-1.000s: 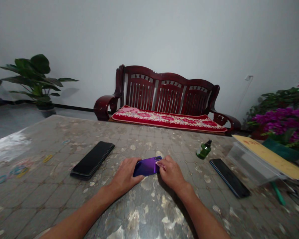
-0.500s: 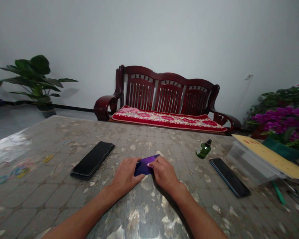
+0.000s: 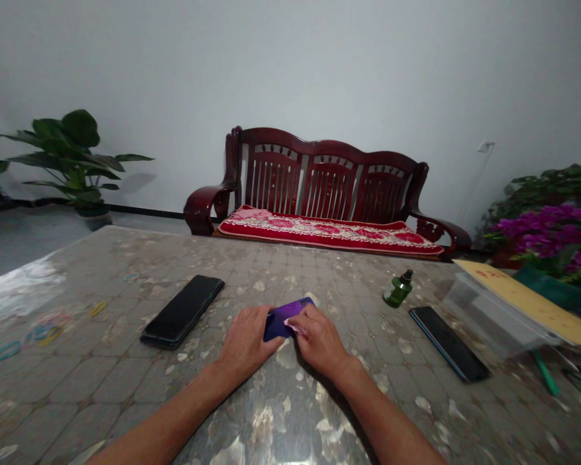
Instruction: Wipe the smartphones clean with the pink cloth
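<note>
A purple phone (image 3: 275,324) lies low over the table in front of me, its shiny back and camera corner facing up. My left hand (image 3: 246,336) grips its left side, thumb along the near edge and fingers at the far edge. On the phone's back, my right hand (image 3: 320,339) pinches a small pale pink cloth or tissue (image 3: 291,325), pressed near the middle. Most of that piece is hidden under the fingers. To the left lies a black phone (image 3: 183,311), and another dark phone (image 3: 448,343) rests on the right.
A green spray bottle (image 3: 397,289) stands right of my hands. Farther right are a clear plastic box (image 3: 494,316) with a yellow folder (image 3: 527,300) on top and a green-handled tool (image 3: 545,373). Rubber bands (image 3: 43,332) lie left. Behind the table (image 3: 140,400) stands a wooden bench (image 3: 326,184).
The right fingers have shifted slightly on the phone, and more of the pink piece shows. The left hand keeps its hold. The whole view has moved a little.
</note>
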